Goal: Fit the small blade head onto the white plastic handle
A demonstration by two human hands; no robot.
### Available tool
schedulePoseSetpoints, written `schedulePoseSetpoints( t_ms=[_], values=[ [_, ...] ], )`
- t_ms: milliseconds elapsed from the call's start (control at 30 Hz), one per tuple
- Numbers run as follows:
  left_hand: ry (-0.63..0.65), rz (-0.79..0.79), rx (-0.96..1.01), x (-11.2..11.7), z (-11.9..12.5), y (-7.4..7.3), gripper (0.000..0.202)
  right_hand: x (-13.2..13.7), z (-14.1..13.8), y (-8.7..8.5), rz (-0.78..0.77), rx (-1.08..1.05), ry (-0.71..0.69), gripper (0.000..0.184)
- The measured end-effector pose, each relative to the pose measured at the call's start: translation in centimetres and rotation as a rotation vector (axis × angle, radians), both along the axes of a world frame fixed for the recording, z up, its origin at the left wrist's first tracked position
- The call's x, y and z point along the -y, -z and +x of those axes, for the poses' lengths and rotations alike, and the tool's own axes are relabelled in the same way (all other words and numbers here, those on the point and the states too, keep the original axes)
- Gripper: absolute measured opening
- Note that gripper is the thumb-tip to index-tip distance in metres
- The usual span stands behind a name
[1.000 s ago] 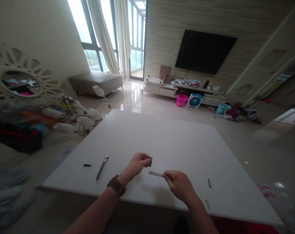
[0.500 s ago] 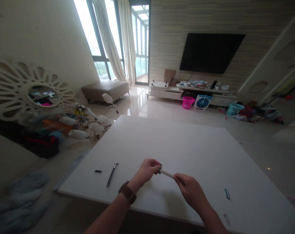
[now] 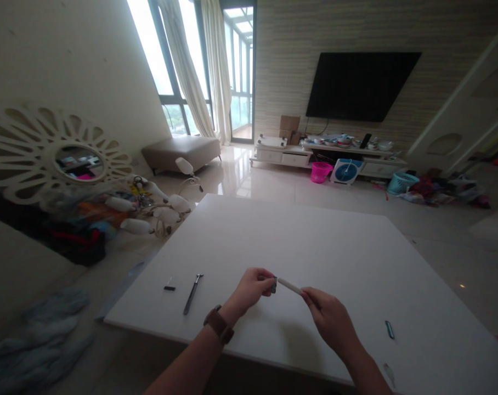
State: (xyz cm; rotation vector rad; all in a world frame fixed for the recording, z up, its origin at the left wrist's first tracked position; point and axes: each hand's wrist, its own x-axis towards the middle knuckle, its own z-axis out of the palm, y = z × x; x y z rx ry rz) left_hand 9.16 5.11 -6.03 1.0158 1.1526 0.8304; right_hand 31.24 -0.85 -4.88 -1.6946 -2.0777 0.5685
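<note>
A small, dark piece [image 3: 274, 285] is pinched in the left hand [image 3: 252, 288]; a slim, pale stick [image 3: 290, 286] is clamped by one end in the right hand [image 3: 328, 314], presumably freeing its tip.

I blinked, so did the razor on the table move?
No. The razor lies in the same spot on the table, just right of the small black piece.

A black television [image 3: 362, 86] hangs on the wall [image 3: 286, 60]; a pink basket [image 3: 321, 172] stands beside a box fan [image 3: 346, 171].

No readable text or labels.
</note>
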Motion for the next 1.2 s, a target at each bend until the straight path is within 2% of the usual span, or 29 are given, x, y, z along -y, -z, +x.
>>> schedulePoseSetpoints(
  t_ms=[133,267,433,567,733,900,1067,1200],
  values=[
    [-0.032,-0.03,0.019,0.5,0.3,-0.5,0.017,0.2,0.3,0.0,-0.054,0.04,-0.091,0.04],
    [-0.021,-0.052,0.044,0.6,0.5,-0.8,0.019,0.4,0.4,-0.4,0.024,-0.026,0.002,0.04],
    [-0.002,-0.037,0.044,0.5,0.5,-0.9,0.021,0.4,0.1,-1.0,-0.042,0.019,-0.07,0.034],
    [0.01,-0.081,0.082,0.4,0.4,-0.9,0.026,0.2,0.1,-1.0,0.007,0.033,-0.001,0.034],
    [-0.015,-0.097,0.105,0.4,0.3,-1.1,0.027,0.2,-0.1,-1.0,-0.006,0.086,-0.006,0.032],
    [0.012,-0.084,0.089,0.7,0.1,-1.3,0.03,0.2,-0.1,-1.0,-0.014,0.102,-0.003,0.031],
    [0.067,-0.096,0.087,0.9,0.1,-1.5,0.03,0.2,0.2,-1.1,0.068,0.124,0.175,0.033],
    [0.043,-0.082,0.074,0.8,0.2,-1.6,0.031,0.2,0.3,-1.4,0.037,0.135,0.049,0.032]
  ],
)
